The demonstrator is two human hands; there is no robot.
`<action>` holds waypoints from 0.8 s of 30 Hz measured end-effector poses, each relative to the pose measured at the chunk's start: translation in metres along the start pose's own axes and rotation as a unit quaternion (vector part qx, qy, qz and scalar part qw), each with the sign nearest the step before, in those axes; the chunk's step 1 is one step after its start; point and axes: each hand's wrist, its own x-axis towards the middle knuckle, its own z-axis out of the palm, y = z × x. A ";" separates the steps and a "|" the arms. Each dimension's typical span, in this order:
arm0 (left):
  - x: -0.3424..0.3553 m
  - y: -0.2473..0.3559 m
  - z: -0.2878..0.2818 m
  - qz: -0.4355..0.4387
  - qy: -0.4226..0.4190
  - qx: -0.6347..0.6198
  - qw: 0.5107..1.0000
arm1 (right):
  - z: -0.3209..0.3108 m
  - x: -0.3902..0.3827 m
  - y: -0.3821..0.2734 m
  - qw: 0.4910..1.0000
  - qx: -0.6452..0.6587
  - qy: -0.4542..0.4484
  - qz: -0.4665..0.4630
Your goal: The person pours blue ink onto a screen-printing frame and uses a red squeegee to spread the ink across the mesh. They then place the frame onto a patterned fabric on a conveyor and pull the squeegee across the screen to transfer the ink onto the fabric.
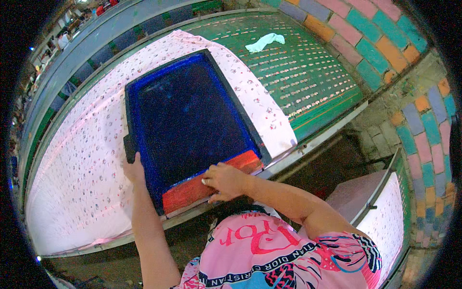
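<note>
Screen-printing frame point(187, 120), blue-edged with dark mesh, lies on the pink patterned cloth point(72, 183) at the near edge of the long table point(327, 96). Your left hand point(132, 168) grips its left side. Your right hand point(224, 180), fingers curled, presses the red strip point(187, 190) along its near end. A pale rag point(264, 42) lies well apart on the green surface.

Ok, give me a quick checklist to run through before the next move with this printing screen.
1. Left hand on the screen frame's left edge: ok.
2. Right hand on the red near edge: ok.
3. Screen lying on the pink cloth: ok.
4. Screen flat against the cloth all round: cannot tell.
5. Cloth smooth beside the screen: ok.
6. Loose rag on the green table, apart from the screen: ok.
</note>
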 end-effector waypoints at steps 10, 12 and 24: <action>0.016 -0.023 0.004 -0.017 -0.010 -0.008 1.000 | -0.067 -0.084 0.114 0.967 0.043 0.207 0.140; 0.016 -0.017 0.007 -0.017 -0.017 -0.025 0.999 | -0.063 -0.095 0.145 0.943 0.087 0.243 0.209; 0.015 -0.024 0.000 -0.037 -0.065 -0.092 0.993 | -0.003 -0.088 0.174 0.677 0.526 0.457 0.236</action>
